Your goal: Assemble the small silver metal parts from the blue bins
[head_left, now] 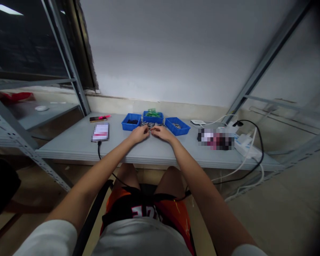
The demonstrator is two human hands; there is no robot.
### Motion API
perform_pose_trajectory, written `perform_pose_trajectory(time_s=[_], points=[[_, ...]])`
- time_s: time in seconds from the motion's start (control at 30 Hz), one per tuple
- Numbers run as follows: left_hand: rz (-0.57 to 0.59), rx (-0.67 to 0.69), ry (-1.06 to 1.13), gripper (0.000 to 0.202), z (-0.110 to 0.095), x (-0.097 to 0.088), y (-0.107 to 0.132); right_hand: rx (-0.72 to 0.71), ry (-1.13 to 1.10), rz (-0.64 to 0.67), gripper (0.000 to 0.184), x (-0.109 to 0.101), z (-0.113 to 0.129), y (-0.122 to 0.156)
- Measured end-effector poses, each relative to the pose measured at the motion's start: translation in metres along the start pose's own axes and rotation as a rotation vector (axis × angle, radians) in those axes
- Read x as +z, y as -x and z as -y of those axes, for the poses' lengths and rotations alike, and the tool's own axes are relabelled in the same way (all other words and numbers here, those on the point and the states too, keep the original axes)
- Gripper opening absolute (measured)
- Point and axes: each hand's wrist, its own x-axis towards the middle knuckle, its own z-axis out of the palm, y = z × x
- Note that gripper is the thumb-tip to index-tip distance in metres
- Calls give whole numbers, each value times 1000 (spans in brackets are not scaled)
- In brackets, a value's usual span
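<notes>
Both my hands rest on a grey table [77, 142], close together at its middle. My left hand [140, 134] has its fingers curled and pinched at a small metal piece. My right hand [161, 132] meets it, fingers also pinched; what they hold is too small to name. Just beyond my fingertips lies a heap of small metal parts [150, 124]. Behind the heap stand three blue trays: the left tray [131, 122] holds dark parts, the middle tray [153, 116] holds green pieces, and the right tray [177, 126] holds a few metal parts.
A phone [100, 132] with a cable lies at the left, with a pink marker [104, 117] behind it. A power strip [246, 145], white and black cables and a blurred object [216, 138] sit at the right. Metal shelving frames stand on both sides.
</notes>
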Motion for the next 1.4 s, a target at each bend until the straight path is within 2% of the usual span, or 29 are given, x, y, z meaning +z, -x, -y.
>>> perform_pose_trajectory(time_s=[0.13, 0.23, 0.57, 0.8, 0.97, 1.17, 1.27, 1.4], points=[[68, -40, -85, 17, -2, -2, 1, -3, 59, 36, 18, 1, -1, -4], [72, -15, -93, 20, 0, 0, 0, -5, 134, 40, 15, -1, -5, -3], [38, 63, -57, 20, 6, 3, -3, 17, 108, -143, 17, -3, -9, 11], [11, 70, -66, 20, 7, 3, -3, 6, 166, -192, 18, -8, -9, 11], [-59, 159, -28, 21, 5, 3, -4, -55, 234, -131, 14, -6, -8, 14], [-67, 257, -18, 23, -1, 3, -1, -131, 317, -75, 15, 2, -7, 14], [-102, 229, -21, 23, -1, 3, -2, -127, 304, -102, 15, 1, -3, 14], [-103, 92, -57, 21, 6, 4, -4, -91, 291, -213, 15, -2, 4, 15]])
